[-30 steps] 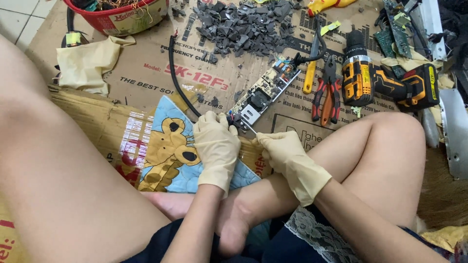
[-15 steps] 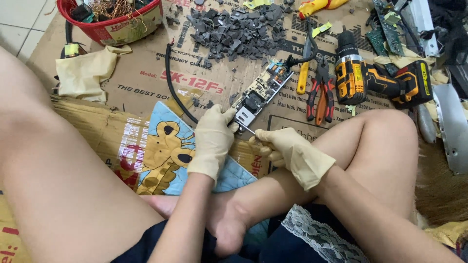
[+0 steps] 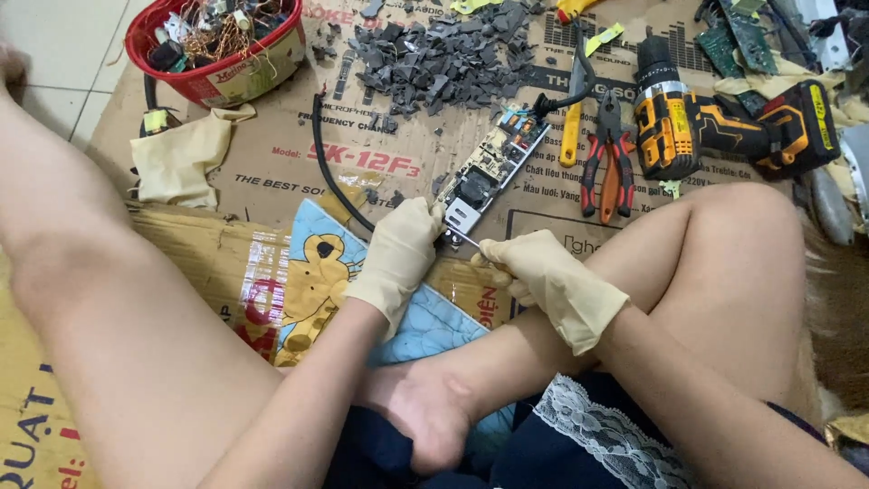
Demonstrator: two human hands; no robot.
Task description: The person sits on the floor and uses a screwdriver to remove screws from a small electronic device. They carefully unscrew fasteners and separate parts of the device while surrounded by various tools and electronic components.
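One head-worn view looks steeply down, close over the lap and cardboard (image 3: 272, 172).

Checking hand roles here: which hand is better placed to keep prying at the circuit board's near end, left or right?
Probably right. The right hand grips a thin metal tool whose tip meets the near end of the circuit board. The left hand rests at that end, seemingly steadying it, with no tool visible.

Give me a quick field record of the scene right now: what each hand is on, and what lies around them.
left hand: gloved, pressing the near end of the circuit board
right hand: gloved, holding a thin metal tool against the board's near end
surface: cardboard
beyond board: pile of grey scraps, pliers, yellow drill
far left: red bowl of wire bits
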